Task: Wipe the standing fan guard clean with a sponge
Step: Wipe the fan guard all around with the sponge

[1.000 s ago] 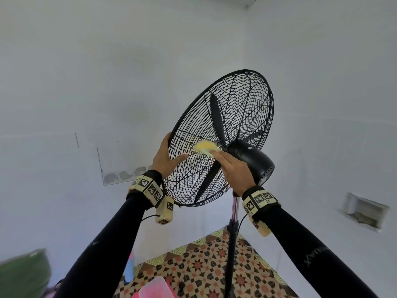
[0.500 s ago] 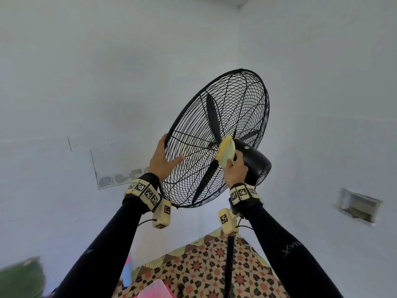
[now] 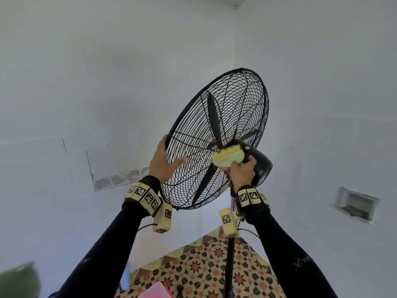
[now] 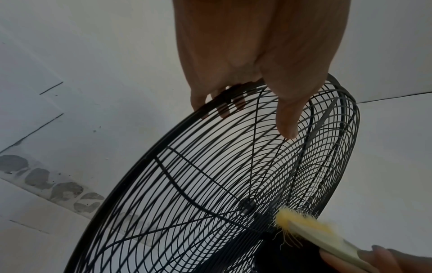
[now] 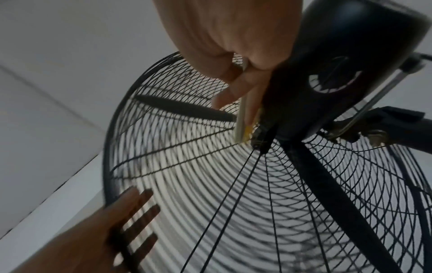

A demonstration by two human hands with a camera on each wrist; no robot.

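The black wire fan guard [image 3: 217,117] tilts upward on its stand, its blades visible inside. My left hand [image 3: 169,160] grips the guard's left rim, fingers over the front and thumb on the rear wires; the left wrist view shows that left hand [image 4: 257,55] wrapped over the guard [image 4: 187,184]. My right hand [image 3: 238,168] holds a yellow sponge [image 3: 228,157] against the rear wires beside the black motor housing [image 3: 260,164]. The sponge [image 4: 311,230] touches the hub area. From the right wrist, the sponge [image 5: 240,118] is seen edge-on between my fingers and the motor housing [image 5: 339,55].
The fan's pole [image 3: 229,265] runs down to a patterned floor [image 3: 204,276]. A pink container [image 3: 154,291] lies at the bottom edge and something green [image 3: 19,280] at lower left. White walls meet in a corner behind; a small recess [image 3: 354,203] is set in the right wall.
My right hand has slid the sponge rightward across the rear wires to the hub by the motor and turned its wrist. The left hand has kept its hold on the rim.
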